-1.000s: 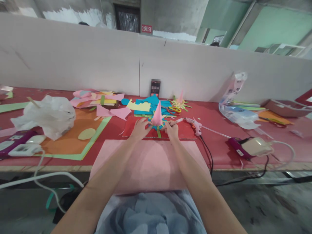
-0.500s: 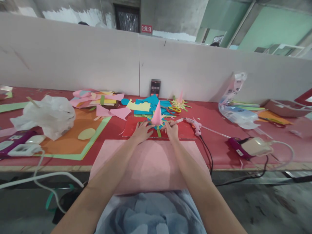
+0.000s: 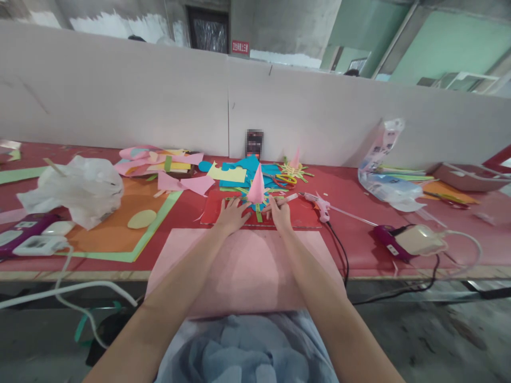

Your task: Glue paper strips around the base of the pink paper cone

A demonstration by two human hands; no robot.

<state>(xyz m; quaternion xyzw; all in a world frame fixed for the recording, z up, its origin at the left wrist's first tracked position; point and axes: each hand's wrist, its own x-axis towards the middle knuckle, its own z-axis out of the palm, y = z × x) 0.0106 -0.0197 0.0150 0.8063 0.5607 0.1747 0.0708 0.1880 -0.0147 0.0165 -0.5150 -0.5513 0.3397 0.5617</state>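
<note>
Between our spread left hand (image 3: 231,217) and curled right hand (image 3: 280,214), whose grip we could not tell, the pink cone (image 3: 256,186) stood upright, neither hand clearly nearer.

Blue base (image 3: 256,207) part-hidden by pink cone (image 3: 256,187), dark object (image 3: 254,142) pixelated, left power strip (image 3: 24,230) cut off
</note>
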